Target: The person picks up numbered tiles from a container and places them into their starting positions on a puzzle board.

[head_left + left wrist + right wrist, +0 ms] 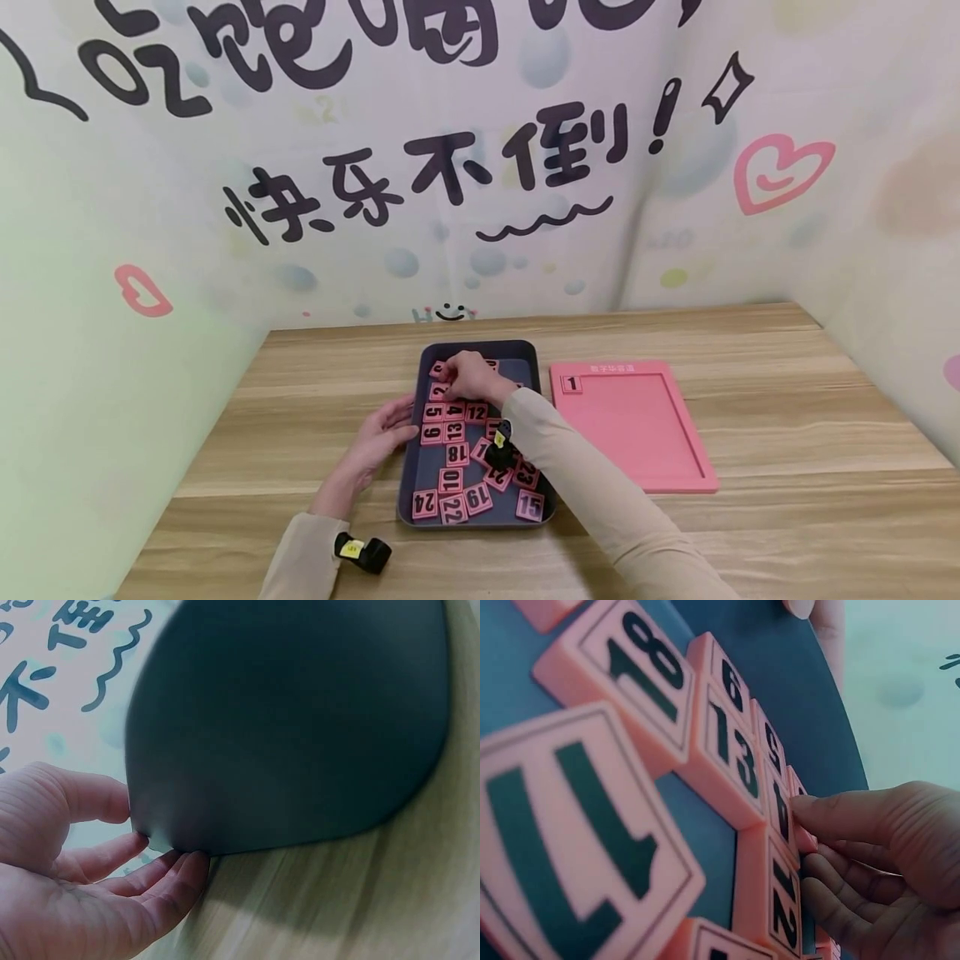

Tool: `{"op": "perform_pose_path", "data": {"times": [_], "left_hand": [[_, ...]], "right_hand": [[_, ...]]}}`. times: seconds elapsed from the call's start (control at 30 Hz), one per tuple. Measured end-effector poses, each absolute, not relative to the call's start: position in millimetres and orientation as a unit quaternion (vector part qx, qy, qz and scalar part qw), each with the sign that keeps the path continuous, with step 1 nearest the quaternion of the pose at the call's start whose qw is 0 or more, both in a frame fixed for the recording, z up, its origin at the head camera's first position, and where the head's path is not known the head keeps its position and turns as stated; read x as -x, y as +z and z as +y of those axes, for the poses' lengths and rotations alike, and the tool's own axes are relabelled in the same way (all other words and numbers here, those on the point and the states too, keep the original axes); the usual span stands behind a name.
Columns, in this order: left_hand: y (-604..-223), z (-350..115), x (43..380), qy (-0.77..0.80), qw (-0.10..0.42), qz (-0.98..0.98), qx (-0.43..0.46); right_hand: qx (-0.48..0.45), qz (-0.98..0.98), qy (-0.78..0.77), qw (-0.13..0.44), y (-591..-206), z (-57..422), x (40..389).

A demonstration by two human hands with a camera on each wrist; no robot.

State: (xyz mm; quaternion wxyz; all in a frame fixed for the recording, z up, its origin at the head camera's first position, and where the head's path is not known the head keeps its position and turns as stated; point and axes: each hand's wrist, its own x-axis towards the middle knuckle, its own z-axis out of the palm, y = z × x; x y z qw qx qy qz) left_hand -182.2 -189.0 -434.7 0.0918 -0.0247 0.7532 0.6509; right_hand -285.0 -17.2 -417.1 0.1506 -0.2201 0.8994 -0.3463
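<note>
My left hand (pixel 382 433) holds the left wall of a dark grey tray (pixel 411 475), thumb at the rim and fingers along the outside. The tray's outer surface (pixel 292 735) fills much of the left wrist view. Inside the tray lie several pink square number tiles with black digits. Over its far left part, my right hand (pixel 471 377) pinches a number tile (pixel 804 834), mostly hidden by the thumb, beside the 4 tile (pixel 453 411). The 2 tile (pixel 437 391) shows at the fingertips in the head view. Nearby are the 5 tile (pixel 433 412) and 12 tile (pixel 476 412).
Right of the tray lies a pink square frame board (pixel 633 425) with a raised border. The 1 tile (pixel 572 383) sits in its top left corner. Both rest on a wood-grain table (pixel 787 400), backed by a printed cloth (pixel 360 275).
</note>
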Motion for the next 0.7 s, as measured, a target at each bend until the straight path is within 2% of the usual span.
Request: {"op": "perform_pose_path", "data": {"times": [0.53,0.7], "left_hand": [[-436,-188,183,0.650,0.093,0.754,0.032],[-436,-188,183,0.648,0.092,0.755,0.036]], "right_hand": [[0.233,0.908,-0.319,0.139,-415,-14,286],[0.231,0.902,-0.338,0.139,-403,-5,286]]}}
